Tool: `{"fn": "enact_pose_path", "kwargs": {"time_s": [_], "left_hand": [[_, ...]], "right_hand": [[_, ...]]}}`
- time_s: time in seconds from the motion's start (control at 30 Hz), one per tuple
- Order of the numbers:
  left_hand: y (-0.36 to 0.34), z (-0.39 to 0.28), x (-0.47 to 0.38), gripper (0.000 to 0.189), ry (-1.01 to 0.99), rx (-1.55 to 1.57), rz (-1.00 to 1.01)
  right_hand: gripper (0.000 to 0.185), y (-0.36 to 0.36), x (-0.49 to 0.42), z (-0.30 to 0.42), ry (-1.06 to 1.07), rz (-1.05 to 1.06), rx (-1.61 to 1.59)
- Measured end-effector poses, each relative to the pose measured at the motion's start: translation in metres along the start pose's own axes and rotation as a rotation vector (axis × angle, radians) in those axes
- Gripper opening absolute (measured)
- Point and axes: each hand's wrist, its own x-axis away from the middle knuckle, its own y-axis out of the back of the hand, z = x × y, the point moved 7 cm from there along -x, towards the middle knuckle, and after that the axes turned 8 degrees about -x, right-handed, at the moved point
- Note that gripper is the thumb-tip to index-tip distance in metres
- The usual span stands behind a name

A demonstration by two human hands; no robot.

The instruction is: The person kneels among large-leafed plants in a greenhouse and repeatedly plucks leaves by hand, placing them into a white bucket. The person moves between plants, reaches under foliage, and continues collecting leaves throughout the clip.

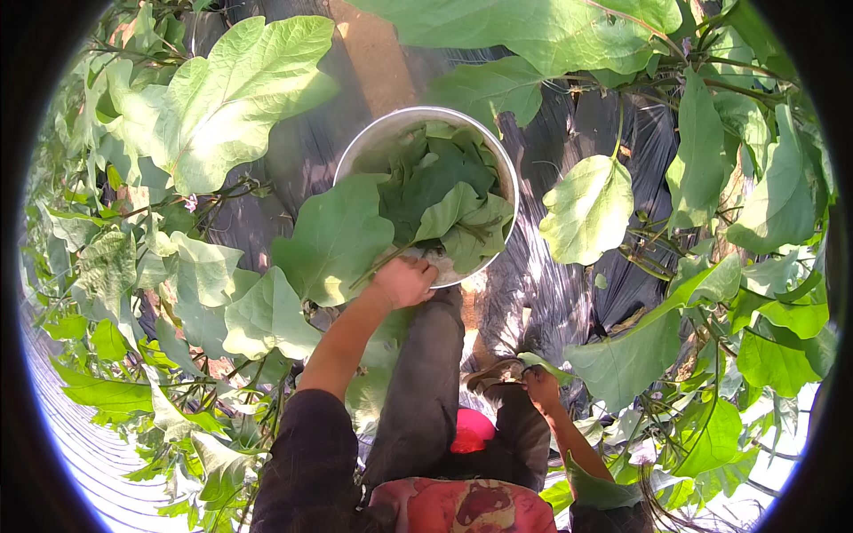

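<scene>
A pale round bucket (508, 160) stands in front of my knees, with several picked eggplant leaves (440, 173) inside. My left hand (405, 281) is closed over its near rim, the fingertips curled inward. Across the bucket's left side spreads a broad leaf (340, 233), and a leaf stalk (393, 258) passes just above that hand. Down by my right shoe (496, 374), my right hand (541, 390) pinches a small green leaf (550, 365) near its base. Whether this leaf is still joined to a plant is hidden.
Leafy eggplant plants crowd in on the left (193, 273) and right (706, 313), some bearing small purple flowers (191, 202). Large leaves (546, 33) overhang the far side. Black plastic mulch film (540, 266) covers the ground. A pink round object (473, 426) lies between my legs.
</scene>
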Motion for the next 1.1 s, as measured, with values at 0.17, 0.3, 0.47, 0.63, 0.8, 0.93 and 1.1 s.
{"fn": "enact_pose_path", "kwargs": {"time_s": [0.17, 0.3, 0.47, 0.63, 0.8, 0.93, 1.1], "left_hand": [[-0.011, 0.002, 0.000, 0.028, 0.015, 0.053, -0.027], [0.024, 0.036, -0.006, 0.024, -0.001, 0.087, -0.007], [0.098, 0.130, 0.002, 0.027, 0.129, 0.235, 0.098], [0.171, 0.192, -0.022, 0.035, 0.346, 0.374, 0.345], [0.177, 0.266, -0.011, 0.037, 0.540, 0.646, 0.288], [0.231, 0.332, -0.016, 0.035, 0.555, 0.810, -0.016], [0.296, 0.432, -0.049, 0.031, 0.707, 0.458, -0.008]], "right_hand": [[0.020, 0.032, 0.033, 0.087, 0.109, 0.022, -0.363], [0.019, 0.067, 0.090, 0.207, 0.257, -0.102, -0.323], [0.021, 0.082, 0.104, 0.272, 0.336, -0.088, -0.183], [0.019, 0.086, 0.094, 0.359, 0.577, -0.039, 0.116], [0.015, 0.098, 0.081, 0.431, 0.842, -0.081, 0.152], [0.019, 0.123, 0.062, 0.482, 0.865, -0.048, 0.039], [0.024, 0.131, 0.054, 0.543, 0.897, -0.084, 0.106]]}}
